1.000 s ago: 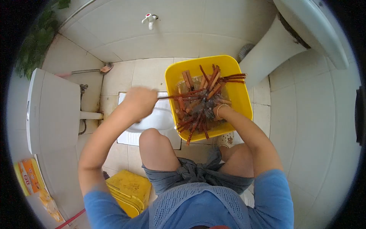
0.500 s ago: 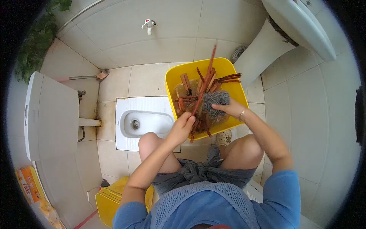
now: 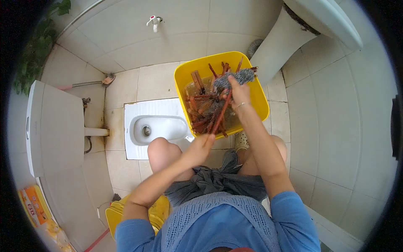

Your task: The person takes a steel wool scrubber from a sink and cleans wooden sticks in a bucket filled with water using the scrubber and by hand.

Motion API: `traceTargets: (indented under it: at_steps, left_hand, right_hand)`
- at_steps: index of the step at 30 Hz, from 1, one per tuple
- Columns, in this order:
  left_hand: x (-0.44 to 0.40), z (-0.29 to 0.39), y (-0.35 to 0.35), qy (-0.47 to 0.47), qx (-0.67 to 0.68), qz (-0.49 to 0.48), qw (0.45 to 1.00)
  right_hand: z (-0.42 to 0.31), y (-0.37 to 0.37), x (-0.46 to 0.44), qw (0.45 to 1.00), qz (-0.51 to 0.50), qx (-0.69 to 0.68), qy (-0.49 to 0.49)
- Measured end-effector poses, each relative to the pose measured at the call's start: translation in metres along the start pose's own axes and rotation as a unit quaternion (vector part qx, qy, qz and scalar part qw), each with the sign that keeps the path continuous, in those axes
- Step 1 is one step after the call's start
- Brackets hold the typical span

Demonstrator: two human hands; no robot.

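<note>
reddish stick [image 3: 221,113]: slanted over yellow tub [image 3: 261,108], lower end gripped by left hand [image 3: 200,149] | grey scrubber [image 3: 245,76]: clasped in right hand [image 3: 240,93], at the stick's upper part | tub: other sticks [image 3: 197,81], water [image 3: 190,89] | squat toilet [image 3: 163,112]: just beside tub | wall tap [image 3: 154,23]: beyond

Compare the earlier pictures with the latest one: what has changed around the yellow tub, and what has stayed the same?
The left hand, first over the squat toilet, has swung right to the tub's near edge, gripping a reddish-brown stick. The right hand, first down inside the yellow tub, has risen and moved forward, holding the gray scrubber at that stick. Tub and toilet stayed put.
</note>
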State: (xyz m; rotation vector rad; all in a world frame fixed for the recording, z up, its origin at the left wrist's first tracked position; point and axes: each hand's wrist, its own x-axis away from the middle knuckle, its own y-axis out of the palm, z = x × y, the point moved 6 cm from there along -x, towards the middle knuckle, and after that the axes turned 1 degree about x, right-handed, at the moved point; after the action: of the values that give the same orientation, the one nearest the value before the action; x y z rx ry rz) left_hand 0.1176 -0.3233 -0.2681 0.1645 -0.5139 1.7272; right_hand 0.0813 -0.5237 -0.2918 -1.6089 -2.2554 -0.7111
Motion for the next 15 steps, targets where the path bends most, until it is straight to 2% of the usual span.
traceTargets:
  at_steps: [2, 3, 4, 6, 7, 8, 9, 10, 12, 13, 14, 15]
  left_hand:
    - [-0.023, 0.005, -0.019, -0.001, -0.043, 0.016, 0.999]
    - [-0.024, 0.014, -0.022, 0.016, -0.026, 0.03, 0.999]
    - [-0.023, 0.009, -0.02, 0.019, -0.03, 0.03, 0.999]
    - [-0.008, -0.013, -0.009, 0.02, 0.041, 0.032, 0.998]
    - [0.007, -0.009, -0.009, 0.02, 0.04, 0.031, 0.998]
    - [0.029, -0.005, -0.01, -0.029, 0.105, 0.011, 0.994]
    - [0.047, -0.005, -0.01, -0.08, 0.169, -0.008, 0.982]
    - [0.057, -0.005, -0.012, -0.083, 0.169, -0.007, 0.982]
    - [0.074, -0.012, -0.011, -0.13, 0.198, -0.028, 0.971]
    - [0.086, -0.013, -0.014, -0.089, 0.147, -0.014, 0.985]
    - [0.098, -0.013, -0.019, -0.047, 0.094, 0.001, 0.995]
    - [0.104, -0.018, -0.024, -0.06, 0.158, 0.001, 0.986]
  right_hand:
    - [0.025, 0.014, 0.02, 0.999, -0.011, 0.032, -0.014]
    - [0.027, 0.017, 0.018, 0.999, -0.039, 0.001, -0.026]
    - [0.018, 0.023, 0.018, 0.997, -0.065, -0.031, -0.041]
    - [-0.016, 0.024, 0.013, 1.0, 0.003, -0.007, 0.027]
    - [-0.032, 0.023, -0.002, 0.999, -0.03, -0.012, 0.011]
    - [-0.042, 0.019, -0.016, 0.998, 0.059, -0.005, 0.021]
    - [-0.039, 0.019, -0.04, 1.0, 0.021, 0.006, 0.011]
    - [-0.04, 0.025, -0.048, 1.0, -0.018, 0.018, 0.002]
    - [-0.04, 0.019, -0.062, 0.998, 0.055, -0.014, -0.001]
    - [-0.046, 0.004, -0.075, 0.996, 0.086, 0.003, 0.005]
    - [-0.046, -0.012, -0.1, 0.997, 0.033, 0.054, -0.032]
    - [-0.033, -0.035, -0.119, 0.984, 0.004, 0.176, -0.036]
